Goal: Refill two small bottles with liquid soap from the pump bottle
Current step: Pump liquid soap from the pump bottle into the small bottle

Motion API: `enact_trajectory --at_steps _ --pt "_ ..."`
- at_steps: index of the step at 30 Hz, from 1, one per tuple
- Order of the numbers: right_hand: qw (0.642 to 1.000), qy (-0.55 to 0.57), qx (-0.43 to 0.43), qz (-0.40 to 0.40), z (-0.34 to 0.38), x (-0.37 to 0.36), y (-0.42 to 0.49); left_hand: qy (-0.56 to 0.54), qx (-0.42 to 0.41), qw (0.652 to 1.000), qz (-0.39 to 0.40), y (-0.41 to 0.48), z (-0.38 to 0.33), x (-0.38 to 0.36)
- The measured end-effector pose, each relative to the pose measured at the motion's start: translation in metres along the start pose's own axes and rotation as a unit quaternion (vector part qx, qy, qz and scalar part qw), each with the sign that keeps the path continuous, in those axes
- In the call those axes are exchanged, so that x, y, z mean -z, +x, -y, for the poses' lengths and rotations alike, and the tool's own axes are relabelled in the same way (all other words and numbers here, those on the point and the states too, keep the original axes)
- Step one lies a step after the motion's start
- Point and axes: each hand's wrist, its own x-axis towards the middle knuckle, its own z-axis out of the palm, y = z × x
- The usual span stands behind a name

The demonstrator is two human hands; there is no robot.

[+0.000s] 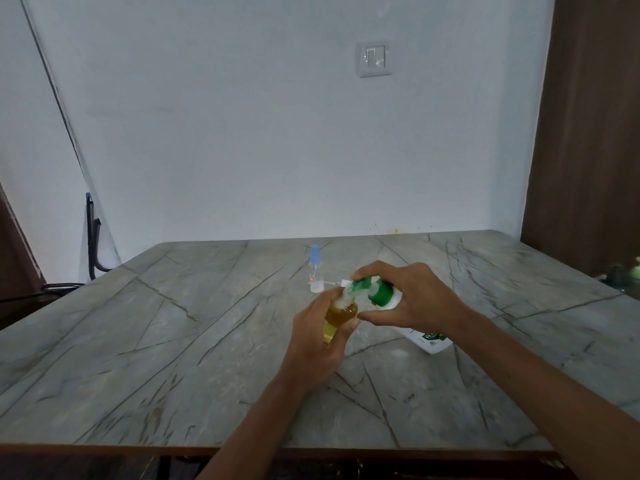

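Note:
My left hand point(320, 337) grips a small clear bottle point(337, 315) holding yellow liquid, upright above the table's middle. My right hand point(412, 299) holds the white pump bottle point(427, 339) tilted steeply to the left, fingers around its green pump head point(372, 291). The pump's nozzle sits right over the small bottle's mouth, where white foam shows. Behind them a second small clear bottle point(316, 271) with a light blue cap stands upright on the table. A small white part point(337, 283) lies beside it.
A grey marble-patterned table point(173, 341) carries everything. A white wall with a light switch point(373, 59) stands behind it. A dark wooden panel point(588, 133) rises at the right, and black cables point(91, 244) hang at the left.

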Motion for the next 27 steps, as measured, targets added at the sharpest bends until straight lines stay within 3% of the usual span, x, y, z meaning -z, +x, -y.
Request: enact_trajectory --at_steps 6,16,27 --pt "0.999 -0.022 0.025 0.001 0.001 0.002 -0.002 -0.019 -0.003 1.000 0.006 0.001 -0.005 0.002" --pt "0.993 0.062 0.027 0.099 0.000 0.019 -0.003 -0.020 0.008 1.000 0.010 0.000 0.001 0.000" --pt "0.993 0.099 -0.060 -0.004 0.003 0.030 -0.021 -0.043 0.036 0.998 -0.002 0.000 0.003 -0.002"
